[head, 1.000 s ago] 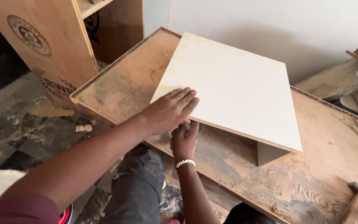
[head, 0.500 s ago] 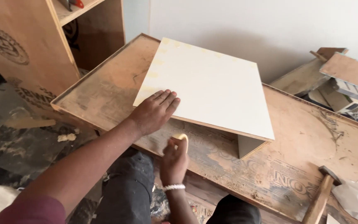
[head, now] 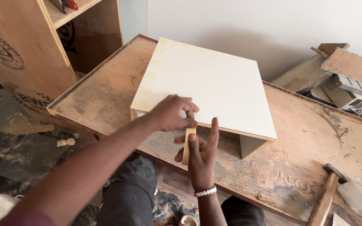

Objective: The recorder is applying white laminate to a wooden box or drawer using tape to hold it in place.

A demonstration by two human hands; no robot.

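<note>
Counting first: two hands, one cream board, one strip of tape, one hammer, one plywood cabinet, one long workbench. Left hand (head: 173,113) pressed down on near edge of white board (head: 214,83), fingers curled over edge, pinching upper end of pale masking tape strip (head: 186,145). Right hand (head: 201,157) below it, thumb laid along strip, index finger stretched up toward board's edge, remaining fingers spread loosely; strip pinned under thumb rather than gripped in a fist. White beaded bracelet (head: 205,192) round right wrist.

Board square, smooth, off-white, lying flat atop a box-like frame on dusty plywood workbench (head: 105,88), roughly mid-bench, near edge overhanging frame slightly. Short yellowish tape tabs visible along far and left edges of board. Strip itself narrow, beige, hanging straight down from near edge toward bench surface.

Hammer (head: 325,192) with wooden handle lay at bench's right end, well apart from both hands. Plywood cabinet (head: 30,54) stood to left, beyond bench corner. Scrap boards and a boxed item piled at far right.

Compared with half a second earlier: left hand then lay flat and open on board, now drawn back to edge and curled; right hand then held tape lower, below edge, now raised with strip reaching board's rim. Board unmoved on bench.
</note>
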